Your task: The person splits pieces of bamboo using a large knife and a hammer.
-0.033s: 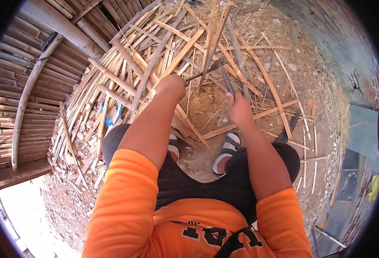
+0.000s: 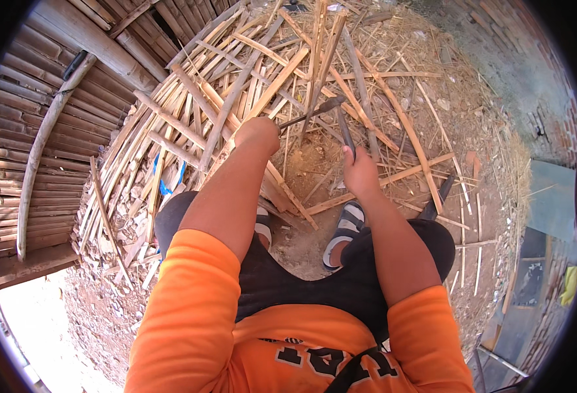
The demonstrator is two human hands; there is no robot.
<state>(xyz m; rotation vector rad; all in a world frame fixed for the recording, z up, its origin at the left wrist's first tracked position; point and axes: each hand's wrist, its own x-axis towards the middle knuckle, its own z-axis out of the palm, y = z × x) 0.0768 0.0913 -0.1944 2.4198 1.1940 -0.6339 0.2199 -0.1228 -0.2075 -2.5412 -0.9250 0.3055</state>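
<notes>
My left hand (image 2: 257, 135) is closed around a thin-shafted dark tool with a wider metal head (image 2: 331, 103); its exact kind is unclear. That head reaches right, in front of upright wooden strips (image 2: 317, 69). To the right, my right hand (image 2: 362, 171) is wrapped around a dark, narrow metal bar or blade (image 2: 346, 133), which points up toward the tool's head. The two tool ends lie close together; I cannot tell whether they touch. Below them is bare soil (image 2: 299, 164), between my sandalled feet and the wood.
A heap of split wooden strips (image 2: 229, 105) spreads ahead and left, some jutting toward me. A bamboo wall (image 2: 13, 164) stands left. A long strip (image 2: 403, 118) and a dark flat piece (image 2: 440, 196) lie right, before a brick wall (image 2: 527, 72).
Both hands have shifted very slightly, my right one a little down and left. Each still holds its tool.
</notes>
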